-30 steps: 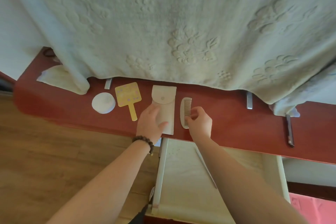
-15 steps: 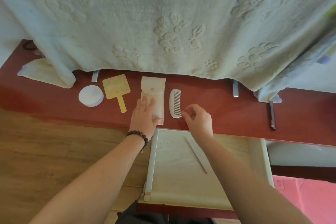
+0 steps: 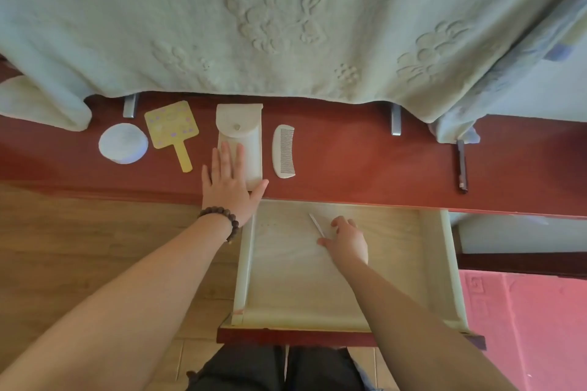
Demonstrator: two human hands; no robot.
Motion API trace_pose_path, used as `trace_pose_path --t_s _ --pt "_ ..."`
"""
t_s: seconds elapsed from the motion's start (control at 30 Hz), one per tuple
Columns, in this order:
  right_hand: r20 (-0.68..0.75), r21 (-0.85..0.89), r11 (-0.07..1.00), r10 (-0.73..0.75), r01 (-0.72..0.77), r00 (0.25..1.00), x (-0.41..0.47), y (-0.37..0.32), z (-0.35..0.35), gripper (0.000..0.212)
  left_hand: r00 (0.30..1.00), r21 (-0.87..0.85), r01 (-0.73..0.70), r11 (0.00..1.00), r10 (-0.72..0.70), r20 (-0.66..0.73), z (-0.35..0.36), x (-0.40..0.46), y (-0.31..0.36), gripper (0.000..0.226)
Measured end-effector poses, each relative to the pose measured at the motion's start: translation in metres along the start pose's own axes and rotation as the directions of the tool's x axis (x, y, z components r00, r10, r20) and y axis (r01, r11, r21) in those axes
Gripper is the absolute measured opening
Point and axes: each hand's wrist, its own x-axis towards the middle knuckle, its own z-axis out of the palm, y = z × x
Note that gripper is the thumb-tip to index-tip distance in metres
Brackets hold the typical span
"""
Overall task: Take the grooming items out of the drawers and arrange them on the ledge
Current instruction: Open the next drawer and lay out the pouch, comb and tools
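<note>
Nearest the person, the drawer stands pulled fully out, its pale floor bare but for one thin stick-like item, perhaps a nail file, though it is too slim to tell. The right hand is down inside the drawer with fingers curled at the lower end of that item; I cannot tell whether it is pinched or only touched. The step in hand looks like fetching this last piece. The next move calls for a fine fingertip pinch, since the item lies flat on the drawer floor, then a lift over the drawer's far edge.

Beyond, on the red ledge, the left hand lies flat and open, palm down on the lower end of the white pouch, grasping nothing. A white comb lies just beside the pouch; a yellow hand mirror and round white puff lie to the other side. Open ledge runs from the comb to a dark pen well apart. The blanket overhangs the ledge's far edge.
</note>
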Motion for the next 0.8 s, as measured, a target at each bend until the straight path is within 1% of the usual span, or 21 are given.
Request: trace_pose_path --t_s 0.2,0.3,0.37,0.43,0.53,0.6,0.7,0.73,0.8 --pt "-0.027 -0.031 0.998 0.049 -0.05 0.998 0.004 -0.001 0.013 0.01 1.0 0.008 -0.001 1.0 0.001 -0.028 0.002 0.0 0.0 0.084" --pt "-0.018 -0.06 0.996 0.062 -0.063 0.998 0.002 -0.006 0.014 0.007 0.999 0.007 -0.003 1.0 0.003 -0.038 0.003 0.0 0.001 0.084" --pt "0.006 -0.09 0.996 0.007 -0.007 1.0 -0.001 -0.007 0.012 0.005 0.999 0.008 -0.005 1.0 0.005 -0.041 0.003 0.0 0.001 0.084" --pt "0.037 -0.102 0.99 -0.094 0.097 0.995 -0.008 -0.008 0.006 0.004 0.999 0.002 -0.005 1.0 0.005 -0.035 0.002 0.0 0.002 0.084" --pt "0.061 -0.015 0.969 -0.243 0.245 0.968 -0.028 -0.013 -0.011 0.002 1.0 -0.002 0.0 1.0 0.0 -0.013 -0.001 0.0 0.002 0.084" --pt "0.014 0.11 0.953 -0.285 0.281 0.959 -0.043 -0.021 -0.029 0.002 1.0 0.001 0.003 1.0 -0.003 -0.002 -0.003 0.0 0.002 0.084" --pt "-0.165 0.31 0.9 -0.267 0.307 0.95 -0.052 -0.047 -0.059 0.005 1.0 0.017 0.003 1.0 -0.003 0.021 -0.004 0.0 0.002 0.084" --pt "-0.219 0.342 0.883 -0.257 0.321 0.941 -0.049 -0.057 -0.069 0.006 1.0 0.025 0.003 1.0 -0.004 0.029 -0.005 0.0 0.002 0.084" --pt "-0.292 0.35 0.873 -0.242 0.339 0.925 -0.032 -0.081 -0.086 0.006 0.999 0.023 0.006 1.0 -0.007 0.043 -0.006 0.0 0.003 0.083"
